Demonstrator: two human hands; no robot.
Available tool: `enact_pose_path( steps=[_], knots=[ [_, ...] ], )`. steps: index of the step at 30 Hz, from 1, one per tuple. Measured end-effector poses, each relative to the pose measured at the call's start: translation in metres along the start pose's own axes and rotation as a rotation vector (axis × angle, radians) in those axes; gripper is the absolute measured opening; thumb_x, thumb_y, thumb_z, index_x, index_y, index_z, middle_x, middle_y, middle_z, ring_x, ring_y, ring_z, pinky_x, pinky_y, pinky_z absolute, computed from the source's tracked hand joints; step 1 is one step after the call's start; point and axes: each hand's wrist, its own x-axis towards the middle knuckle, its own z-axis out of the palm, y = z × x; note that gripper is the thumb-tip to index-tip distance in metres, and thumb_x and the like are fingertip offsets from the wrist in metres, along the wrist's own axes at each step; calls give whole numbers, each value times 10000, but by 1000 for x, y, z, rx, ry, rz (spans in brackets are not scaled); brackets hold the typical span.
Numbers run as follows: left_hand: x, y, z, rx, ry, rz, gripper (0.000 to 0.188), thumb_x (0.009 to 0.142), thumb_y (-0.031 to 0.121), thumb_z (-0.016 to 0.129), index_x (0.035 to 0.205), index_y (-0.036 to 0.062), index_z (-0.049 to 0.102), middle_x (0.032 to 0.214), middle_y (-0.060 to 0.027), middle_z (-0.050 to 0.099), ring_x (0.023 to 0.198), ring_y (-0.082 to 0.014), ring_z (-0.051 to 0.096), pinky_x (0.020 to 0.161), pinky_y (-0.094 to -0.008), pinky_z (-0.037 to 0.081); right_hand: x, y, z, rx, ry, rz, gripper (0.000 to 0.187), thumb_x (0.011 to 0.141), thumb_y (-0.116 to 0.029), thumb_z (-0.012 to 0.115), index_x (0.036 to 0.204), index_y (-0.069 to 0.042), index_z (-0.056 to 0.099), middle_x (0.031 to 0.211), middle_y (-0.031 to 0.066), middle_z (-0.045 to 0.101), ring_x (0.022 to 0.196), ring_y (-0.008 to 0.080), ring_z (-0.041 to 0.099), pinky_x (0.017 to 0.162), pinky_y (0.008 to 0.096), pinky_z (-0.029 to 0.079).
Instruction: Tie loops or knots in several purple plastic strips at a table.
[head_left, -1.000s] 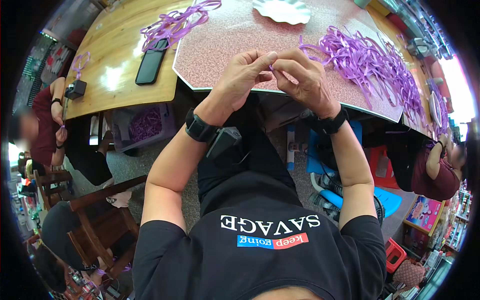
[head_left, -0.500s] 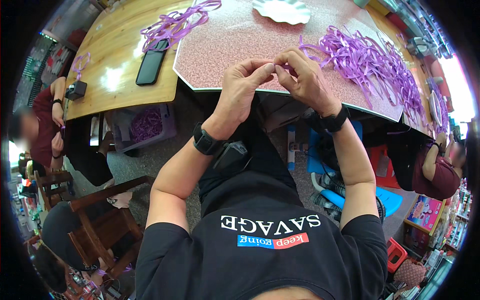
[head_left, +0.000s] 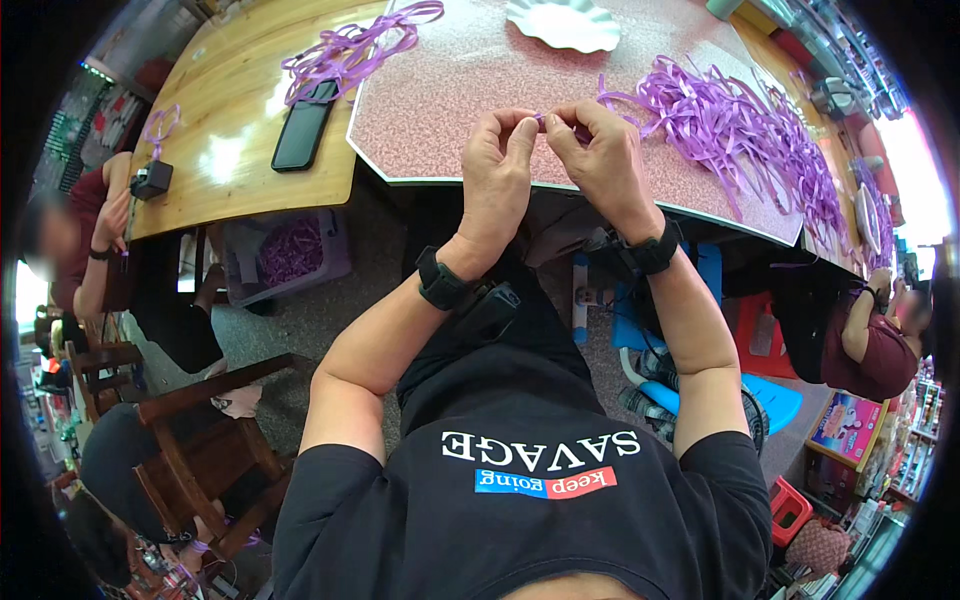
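Note:
Just above the near edge of the speckled pink table (head_left: 430, 120), my two hands meet, fingertips pinched. Between them shows a tiny bit of purple ribbon (head_left: 539, 117); most of it is hidden by the fingers. My left hand (head_left: 498, 170) closes thumb and forefinger on one side of it. On the other side, my right hand (head_left: 602, 160) pinches it too, thumb against bent fingers. To the right of my hands lies a large tangled heap of purple ribbons (head_left: 715, 125). A white plate with a wavy rim (head_left: 565, 24) sits farther back.
A wooden table (head_left: 220, 90) on the left bears a black phone (head_left: 305, 130), looped purple ribbons (head_left: 350, 50) and a small black box (head_left: 151, 180). Below is a plastic bin (head_left: 335, 255). Co-workers sit at left and right. Wooden chair (head_left: 200, 470) and blue stool (head_left: 775, 400) stand nearby.
My hands have shifted slightly, the wrists drawing a little closer together, and more purple shows between the fingertips. The left co-worker's arm has moved up toward the table edge.

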Motion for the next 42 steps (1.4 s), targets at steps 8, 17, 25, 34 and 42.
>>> enact_pose_path(
  steps=[8, 17, 25, 34, 42],
  knots=[
    [4, 6, -3, -27, -42, 138, 152, 965, 80, 632, 1075, 2, 563, 955, -45, 601, 863, -92, 575, 774, -239, 491, 1, 0, 3, 413, -28, 191, 153, 943, -151, 665, 971, -2, 686, 790, -49, 609, 686, 8, 504, 581, 183, 409],
    [8, 21, -10, 537, -48, 523, 82, 867, 43, 704, 930, 9, 662, 942, -117, 630, 884, -239, 629, 767, -334, 493, 3, 2, -6, 504, -84, 236, 134, 938, -152, 680, 960, -21, 699, 771, -67, 580, 663, -5, 457, 566, 165, 368],
    [11, 23, -12, 582, -65, 507, 67, 810, 6, 702, 839, 3, 642, 845, -111, 625, 797, -244, 638, 708, -345, 497, 2, 6, -3, 117, -37, 0, 142, 926, -133, 683, 920, 9, 691, 707, -51, 566, 646, 16, 489, 561, 191, 385],
    [16, 14, -8, 619, -4, 755, 145, 796, -28, 689, 898, 25, 600, 931, -103, 604, 862, -244, 610, 758, -335, 500, 6, -1, -5, 975, -234, 700, 206, 959, -222, 626, 878, -33, 634, 653, -65, 497, 500, 3, 342, 445, 186, 270],
    [13, 20, -9, 558, -45, 580, 111, 815, 8, 694, 895, -4, 619, 921, -114, 608, 860, -258, 611, 752, -347, 504, -1, 2, 3, 583, -47, 358, 175, 946, -186, 663, 939, -12, 666, 705, -32, 545, 570, 28, 440, 505, 181, 334]
  ],
)
